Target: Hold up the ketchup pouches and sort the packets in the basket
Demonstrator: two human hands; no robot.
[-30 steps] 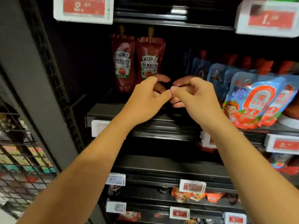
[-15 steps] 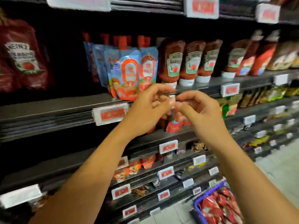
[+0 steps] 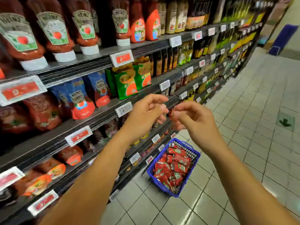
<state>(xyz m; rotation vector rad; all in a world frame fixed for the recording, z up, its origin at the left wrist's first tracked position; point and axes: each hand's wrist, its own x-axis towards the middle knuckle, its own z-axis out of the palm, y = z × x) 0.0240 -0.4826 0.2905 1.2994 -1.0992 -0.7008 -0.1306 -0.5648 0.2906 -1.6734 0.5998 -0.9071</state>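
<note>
Swung from shelf gap toward aisle; left hand (image 3: 146, 114) and right hand (image 3: 194, 120) pinching nothing discernible, blue basket (image 3: 194, 153) below fingertips.

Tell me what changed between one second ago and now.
The view swung right along the aisle, off the hanging Heinz pouches onto upside-down ketchup bottles and a blue basket of red sachets on the floor. Both hands drew back from the shelf. The left hand and right hand stayed together, fingertips nearly meeting.
</note>
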